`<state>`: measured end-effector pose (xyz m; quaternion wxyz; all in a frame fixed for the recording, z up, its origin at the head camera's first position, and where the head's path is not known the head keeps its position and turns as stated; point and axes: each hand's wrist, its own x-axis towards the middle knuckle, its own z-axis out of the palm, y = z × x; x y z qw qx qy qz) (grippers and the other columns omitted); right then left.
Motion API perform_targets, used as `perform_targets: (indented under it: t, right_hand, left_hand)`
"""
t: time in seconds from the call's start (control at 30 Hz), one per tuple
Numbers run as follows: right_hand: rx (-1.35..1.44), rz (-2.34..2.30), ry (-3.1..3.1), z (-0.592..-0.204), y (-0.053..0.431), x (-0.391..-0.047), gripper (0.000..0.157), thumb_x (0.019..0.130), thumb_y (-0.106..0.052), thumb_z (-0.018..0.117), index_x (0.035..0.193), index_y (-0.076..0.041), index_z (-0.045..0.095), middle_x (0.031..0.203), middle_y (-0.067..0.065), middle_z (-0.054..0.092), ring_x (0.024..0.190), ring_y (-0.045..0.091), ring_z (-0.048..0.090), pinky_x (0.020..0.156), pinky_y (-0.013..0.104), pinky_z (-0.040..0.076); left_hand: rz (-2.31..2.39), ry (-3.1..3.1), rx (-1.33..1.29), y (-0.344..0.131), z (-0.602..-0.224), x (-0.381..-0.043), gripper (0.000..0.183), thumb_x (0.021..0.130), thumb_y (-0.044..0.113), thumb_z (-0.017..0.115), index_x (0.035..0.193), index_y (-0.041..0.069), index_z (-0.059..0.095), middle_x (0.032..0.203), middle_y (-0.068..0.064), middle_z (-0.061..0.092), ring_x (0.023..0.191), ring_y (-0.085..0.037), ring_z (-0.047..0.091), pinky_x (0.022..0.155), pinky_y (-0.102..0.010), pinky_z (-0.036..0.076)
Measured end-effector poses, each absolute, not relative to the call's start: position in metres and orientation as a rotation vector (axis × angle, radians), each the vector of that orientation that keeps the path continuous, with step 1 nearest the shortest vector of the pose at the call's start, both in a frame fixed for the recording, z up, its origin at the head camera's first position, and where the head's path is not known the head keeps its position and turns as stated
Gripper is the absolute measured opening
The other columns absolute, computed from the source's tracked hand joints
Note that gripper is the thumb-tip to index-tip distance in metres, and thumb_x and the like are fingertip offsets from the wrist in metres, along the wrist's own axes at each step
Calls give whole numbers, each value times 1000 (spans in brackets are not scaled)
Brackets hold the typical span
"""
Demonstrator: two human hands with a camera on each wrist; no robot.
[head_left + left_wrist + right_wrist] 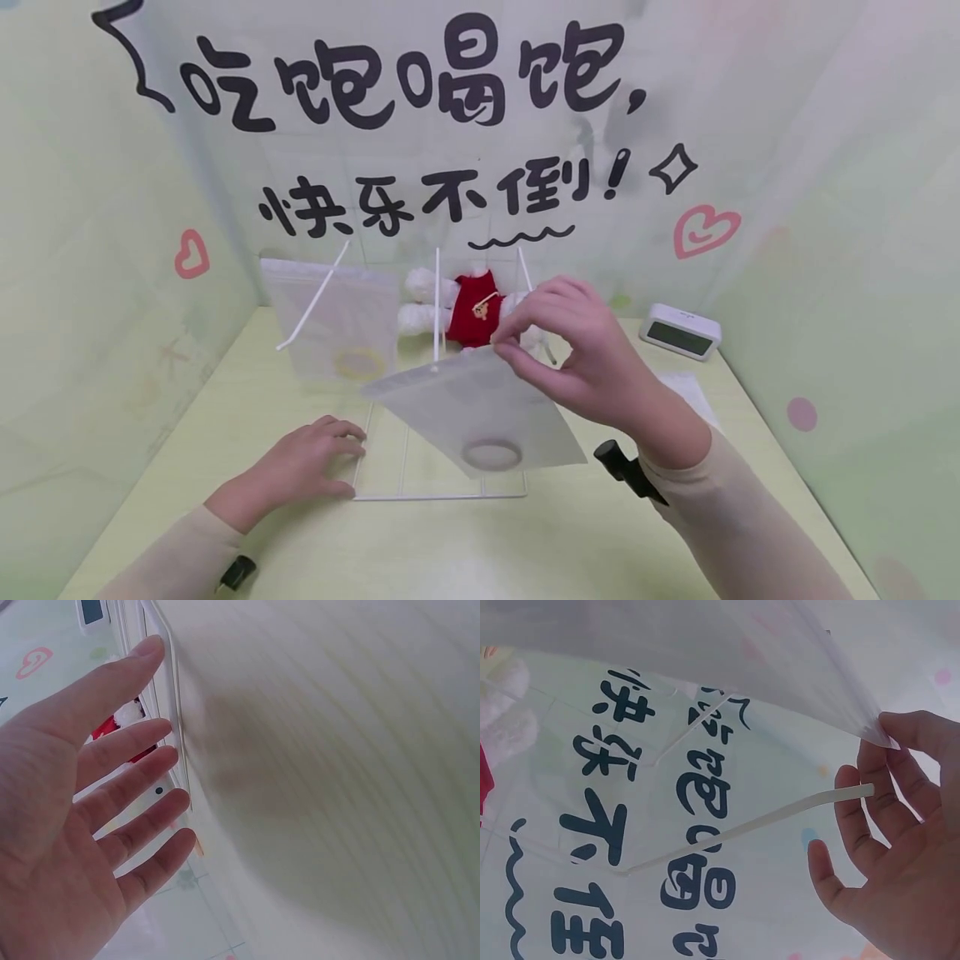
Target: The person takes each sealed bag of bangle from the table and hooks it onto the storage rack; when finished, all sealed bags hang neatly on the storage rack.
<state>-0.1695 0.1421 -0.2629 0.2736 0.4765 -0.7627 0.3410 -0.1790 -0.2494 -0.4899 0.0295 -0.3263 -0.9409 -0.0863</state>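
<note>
My right hand [577, 358] pinches the upper right corner of a frosted plastic bag [457, 408] between thumb and index finger. A pale ring-shaped item [492, 454] shows through near the bag's lower edge. The bag tilts in front of the middle prong of a white wire rack [442, 498]; whether the prong pierces it, I cannot tell. In the right wrist view, a bent white prong [810, 802] ends near the curled fingers. My left hand [300, 458] touches the rack's base at its left side, its fingers extended along the wire in the left wrist view.
Another frosted bag [330, 308] with a yellow ring hangs at the rack's left prong. Behind the rack lies a white plush toy in a red shirt [474, 308]. A white digital clock [680, 332] stands at the back right, with a pale sheet or bag [690, 396] near it.
</note>
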Motion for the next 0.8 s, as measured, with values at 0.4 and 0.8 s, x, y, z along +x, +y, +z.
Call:
perform_targets:
  t: [0.4, 0.8]
  right_hand:
    - [1255, 1031, -2169, -265, 145, -197, 9, 88, -7, 79, 94, -14, 77, 90, -6, 74, 87, 8, 63, 86, 35, 51]
    - [1161, 1160, -2291, -272, 145, -232, 3, 93, -11, 76, 96, -12, 78, 88, -4, 73, 85, 9, 63, 83, 26, 55]
  left_hand:
    - [-286, -2925, -1008, -245, -483, -178, 49, 69, 41, 93, 110, 18, 78, 129, 0, 69, 115, -28, 63, 89, -48, 61]
    - [-293, -2900, -1012, -244, -484, -177, 50, 68, 40, 93, 109, 17, 78, 127, 0, 69, 114, -28, 64, 89, -48, 61]
